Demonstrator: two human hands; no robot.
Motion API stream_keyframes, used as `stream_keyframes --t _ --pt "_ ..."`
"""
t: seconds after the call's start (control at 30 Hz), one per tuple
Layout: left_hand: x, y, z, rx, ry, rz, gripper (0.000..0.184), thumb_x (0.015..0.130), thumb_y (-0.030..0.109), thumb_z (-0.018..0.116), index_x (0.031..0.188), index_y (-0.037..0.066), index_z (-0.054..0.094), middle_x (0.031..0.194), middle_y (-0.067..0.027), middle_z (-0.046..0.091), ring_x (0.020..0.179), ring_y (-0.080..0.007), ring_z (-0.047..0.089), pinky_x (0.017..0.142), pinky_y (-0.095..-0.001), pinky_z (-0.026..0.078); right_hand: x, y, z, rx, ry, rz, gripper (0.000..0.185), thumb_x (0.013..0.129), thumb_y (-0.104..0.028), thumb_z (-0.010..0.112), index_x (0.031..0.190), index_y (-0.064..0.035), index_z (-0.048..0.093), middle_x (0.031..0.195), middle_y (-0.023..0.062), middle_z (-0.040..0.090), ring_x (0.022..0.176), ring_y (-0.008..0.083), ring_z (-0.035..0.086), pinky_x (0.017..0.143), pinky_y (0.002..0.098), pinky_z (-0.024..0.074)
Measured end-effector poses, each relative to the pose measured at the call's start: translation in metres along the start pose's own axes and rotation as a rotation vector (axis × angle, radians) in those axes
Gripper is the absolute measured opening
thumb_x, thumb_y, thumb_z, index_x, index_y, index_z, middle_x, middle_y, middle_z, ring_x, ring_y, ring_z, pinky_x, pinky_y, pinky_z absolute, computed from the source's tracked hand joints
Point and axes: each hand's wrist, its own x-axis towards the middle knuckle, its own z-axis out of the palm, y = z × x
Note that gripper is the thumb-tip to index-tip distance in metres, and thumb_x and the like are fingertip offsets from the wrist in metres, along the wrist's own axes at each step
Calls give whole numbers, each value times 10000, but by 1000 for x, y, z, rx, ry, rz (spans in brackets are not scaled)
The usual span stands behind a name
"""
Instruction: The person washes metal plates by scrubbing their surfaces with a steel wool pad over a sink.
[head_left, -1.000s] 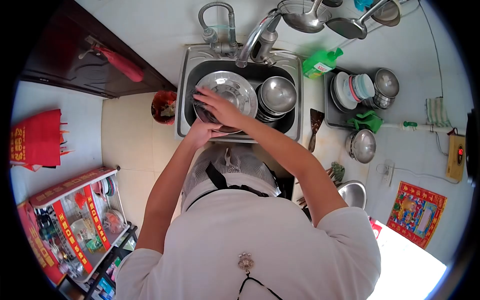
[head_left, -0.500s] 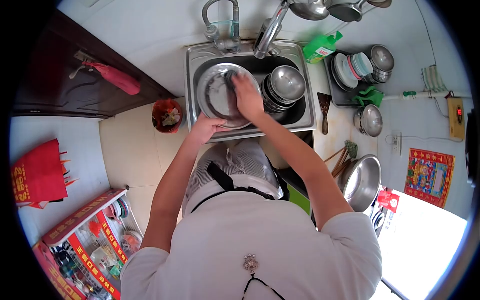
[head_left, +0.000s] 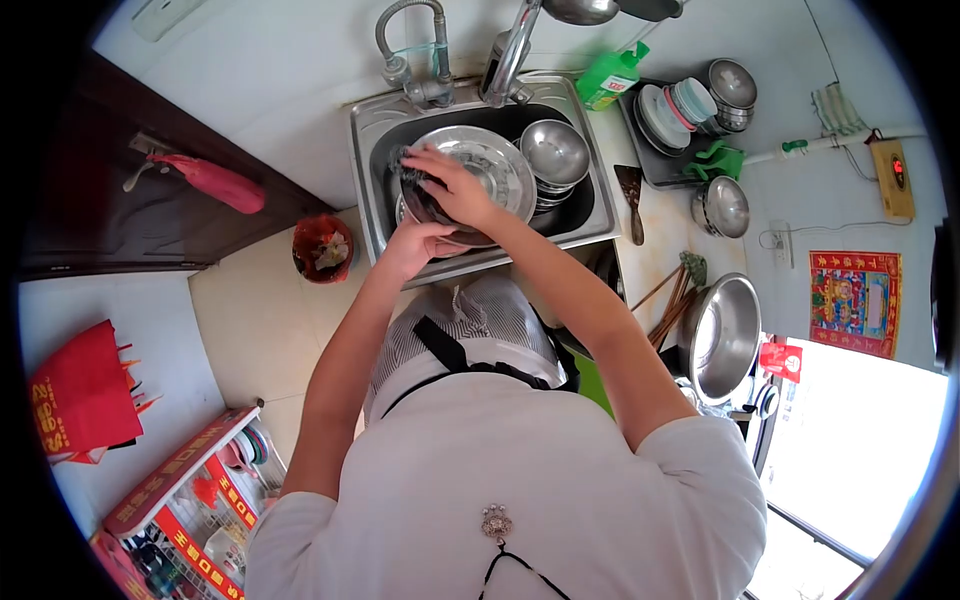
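Note:
A wide round metal plate (head_left: 500,175) is held over the sink (head_left: 362,150), tilted, its inside wet and shiny. My left hand (head_left: 412,248) grips its near rim, thumb on top. Across the plate's left side lies my right hand (head_left: 455,190), its fingers curled over a dark scouring pad (head_left: 402,160) at the left edge. Part of the pad is hidden under the fingers. Stacked metal bowls (head_left: 555,153) stand in the sink to the right of the plate.
Behind the sink rise a grey flexible faucet (head_left: 440,50) and a chrome tap (head_left: 512,55). On the right counter are a green detergent bottle (head_left: 608,78), a spatula (head_left: 631,200), a dish tray (head_left: 660,170) and a large metal basin (head_left: 725,335). A red bin (head_left: 322,250) stands at left.
My right hand has moved left with the scouring pad, from the plate's middle to its left edge. The plate has shifted and tilted. The whole view has turned slightly.

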Motion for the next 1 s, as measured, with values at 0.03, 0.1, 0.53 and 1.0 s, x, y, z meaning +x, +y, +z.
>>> stream_keyframes --t 0.03,0.1,0.53,1.0 --pt "1 4 1 -37 -36 17 381 774 -9 511 1151 -9 455 1094 -161 573 947 -330 610 799 -484 522 -5 0 -1 69 -70 34 438 782 50 508 1193 -100 543 1286 98 490 1264 299 373 1063 379 268" --pt "7 4 -20 -217 -108 3 389 846 189 455 1185 -2 447 1127 -178 554 1033 -347 558 873 -540 458 -15 0 -3 228 -226 159 448 775 50 514 1199 -93 538 1284 87 496 1259 264 386 1058 366 276" --pt "8 20 -8 -277 53 42 722 839 669 345 1219 63 437 1130 -125 538 1025 -276 548 829 -454 476 -30 -17 -13 -38 -387 165 431 791 -8 528 1202 -136 546 1292 60 487 1281 319 341 1050 386 296" --pt "10 7 -65 -70 351 141 343 815 -2 580 1145 -29 490 1102 -155 576 1011 -273 571 893 -415 464 -36 19 -57 -587 -235 51 436 767 -50 533 1187 -167 540 1295 58 479 1267 322 353 1046 481 279"
